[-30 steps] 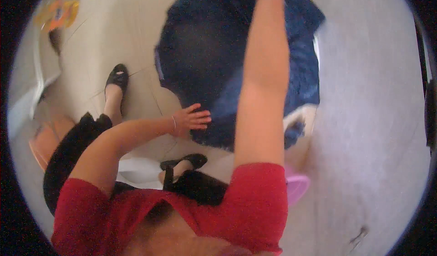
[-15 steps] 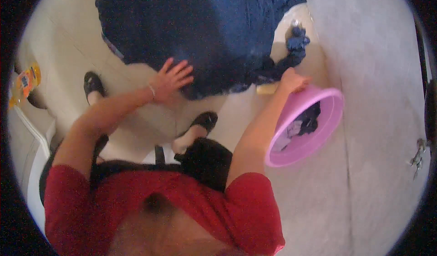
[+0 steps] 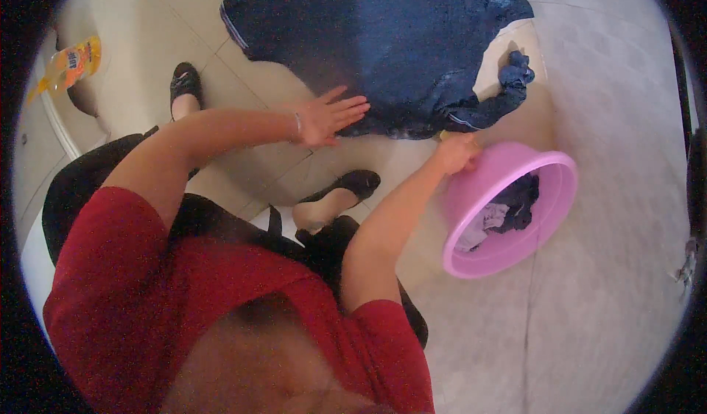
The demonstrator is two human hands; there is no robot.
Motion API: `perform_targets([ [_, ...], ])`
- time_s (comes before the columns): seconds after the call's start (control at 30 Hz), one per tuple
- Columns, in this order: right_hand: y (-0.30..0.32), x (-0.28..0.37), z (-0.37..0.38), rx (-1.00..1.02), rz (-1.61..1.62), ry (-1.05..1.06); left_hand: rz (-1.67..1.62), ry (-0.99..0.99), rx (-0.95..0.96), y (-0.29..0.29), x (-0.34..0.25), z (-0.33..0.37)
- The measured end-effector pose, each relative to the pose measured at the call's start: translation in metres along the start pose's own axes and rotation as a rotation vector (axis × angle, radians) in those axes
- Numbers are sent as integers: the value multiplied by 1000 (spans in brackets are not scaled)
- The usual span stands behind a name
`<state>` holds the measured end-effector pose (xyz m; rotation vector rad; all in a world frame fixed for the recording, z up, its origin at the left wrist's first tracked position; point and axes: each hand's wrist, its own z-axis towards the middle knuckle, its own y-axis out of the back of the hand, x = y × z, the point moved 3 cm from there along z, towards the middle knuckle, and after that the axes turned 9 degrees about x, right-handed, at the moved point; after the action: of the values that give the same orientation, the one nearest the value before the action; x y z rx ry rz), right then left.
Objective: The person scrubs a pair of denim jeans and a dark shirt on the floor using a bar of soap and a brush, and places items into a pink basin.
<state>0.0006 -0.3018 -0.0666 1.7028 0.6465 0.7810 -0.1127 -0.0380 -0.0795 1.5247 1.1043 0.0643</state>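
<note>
- Since half a second before, my view had dropped slightly: the round pink plastic basin (image 3: pixel 508 219) and the big dark blue cloth (image 3: pixel 383 46) sat lower in frame, still tilted.
- My right hand (image 3: pixel 458 154) gripped the basin's near rim, fingers curled over it.
- My left hand (image 3: pixel 329 116) lay spread, fingertips on the cloth's edge on the tiled floor (image 3: pixel 589 83).
- Dark garments (image 3: pixel 508 208) lay inside the basin.
- An orange bottle (image 3: pixel 70 64) stood far left.

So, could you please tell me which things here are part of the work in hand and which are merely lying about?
In hand:
- large dark blue cloth spread on the floor, under the left hand
- round pink plastic basin, rim gripped by the right hand, with dark clothes inside

Lying about:
- orange plastic bottle
</note>
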Motion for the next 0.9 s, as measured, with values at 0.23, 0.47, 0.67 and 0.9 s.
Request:
perform_targets([
  [0.23,6,8,12,-41,-61,-80,-38,19,31,-3,-1,-1],
  [0.47,-36,-45,104,93,320,-635,-66,-8,-10,8,-4,4],
  [0.67,20,36,46,107,-342,201,-80,46,-25,-11,0,-2],
  [0.9,6,132,-85,165,92,1151,11,28,43,0,-1,4],
])
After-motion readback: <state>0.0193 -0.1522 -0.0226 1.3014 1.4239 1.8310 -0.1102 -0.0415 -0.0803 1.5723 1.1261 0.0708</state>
